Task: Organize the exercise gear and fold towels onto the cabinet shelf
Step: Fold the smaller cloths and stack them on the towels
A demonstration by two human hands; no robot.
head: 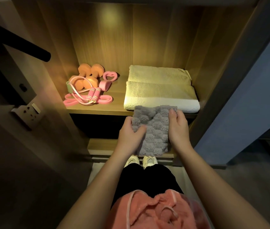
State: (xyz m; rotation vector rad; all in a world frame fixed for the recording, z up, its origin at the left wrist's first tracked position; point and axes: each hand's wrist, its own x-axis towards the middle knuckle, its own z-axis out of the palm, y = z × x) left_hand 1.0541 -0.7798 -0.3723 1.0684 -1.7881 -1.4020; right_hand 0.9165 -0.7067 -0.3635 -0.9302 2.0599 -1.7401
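Folding looks to be the step in hand: the left hand (131,133) and right hand (178,128) each pinch a side of the small grey fluffy towel (154,129), held before the lit wooden cabinet shelf (97,110). Next it wants laying on the folded cream towel (160,90).

On the shelf (97,111) the gear sits at the left: the dumbbells (88,75) at the back, the heart-shaped ring (110,76) just right of them, the jump rope (93,94) and the flat band (101,100) in front, near the edge. Two folded towels fill the right side, the rear towel (159,73) touching the front towel (160,95). Before that, off the shelf, the small towel (155,128) hangs between the left hand (130,136) and the right hand (178,128).
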